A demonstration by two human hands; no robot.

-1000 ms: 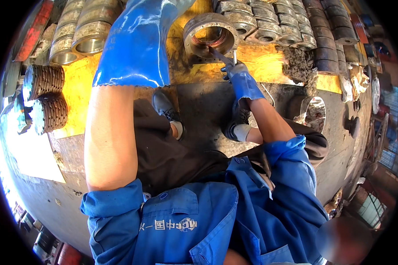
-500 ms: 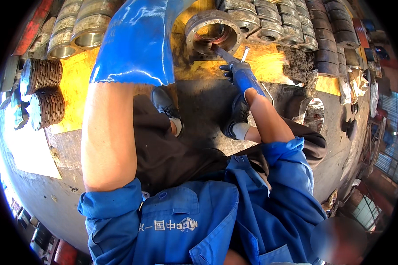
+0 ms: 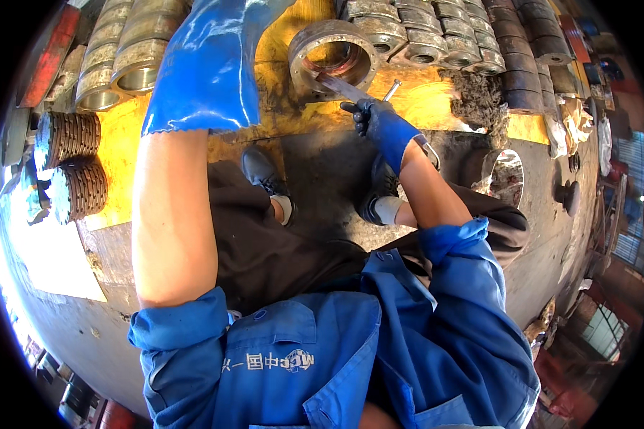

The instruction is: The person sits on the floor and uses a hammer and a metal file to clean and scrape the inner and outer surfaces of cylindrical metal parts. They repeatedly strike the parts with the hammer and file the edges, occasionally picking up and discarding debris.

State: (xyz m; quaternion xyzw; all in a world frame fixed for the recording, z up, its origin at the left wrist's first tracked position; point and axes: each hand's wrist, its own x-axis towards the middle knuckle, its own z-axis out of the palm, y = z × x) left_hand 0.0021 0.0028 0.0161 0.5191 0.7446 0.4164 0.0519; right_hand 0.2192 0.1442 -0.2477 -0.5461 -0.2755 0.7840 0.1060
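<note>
My right hand [image 3: 388,129], in a blue and dark rubber glove, is closed round a flat, scraper-like metal tool [image 3: 347,89]. The tool's dark tip reaches into the opening of a thick metal ring housing [image 3: 302,56], which has small holes round its face and sits on a yellow surface. Just beyond this hand a slim metal pin [image 3: 393,89] sticks up. My left arm reaches to the top edge, left of the housing, in a long blue glove [image 3: 206,71]. Its fingers are hidden or outside the picture, so what they touch does not show.
Rows of worn metal cylinders [image 3: 456,50] stand behind and right of the housing. Large metal sleeves [image 3: 132,61] are at the far left, above stacked ridged discs [image 3: 79,139]. Dark debris [image 3: 479,93] lies on the yellow surface [image 3: 122,143]. My shoes [image 3: 260,170] are on the floor below.
The whole view has shifted slightly. The tool's tip has moved left inside the housing's opening, and my right hand has turned a little. My left arm keeps nearly the same pose.
</note>
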